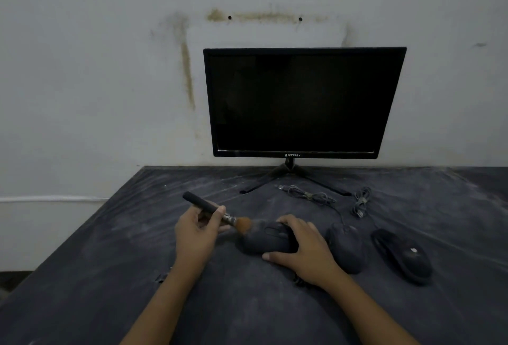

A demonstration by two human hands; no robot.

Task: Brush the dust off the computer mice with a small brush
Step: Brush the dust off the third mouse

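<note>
Fingers (220, 211) of left hand (196, 234) grip brush (213, 211), bristles touching left mouse (265, 241) at bench (110, 276) centre. Right hand (305, 248) clasps that mouse. Middle mouse (346, 247), right mouse (402, 255) at 3 o'clock. Monitor (302, 102) at 12 o'clock.

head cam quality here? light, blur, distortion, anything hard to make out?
Head view: dim, flat light, no glare. The three black mice barely separate from the dark dusty table. Orange bristles of the brush in the left hand look soft. Right hand covers part of the leftmost mouse. Wide-angle lens skews the monitor into a trapezoid.
</note>
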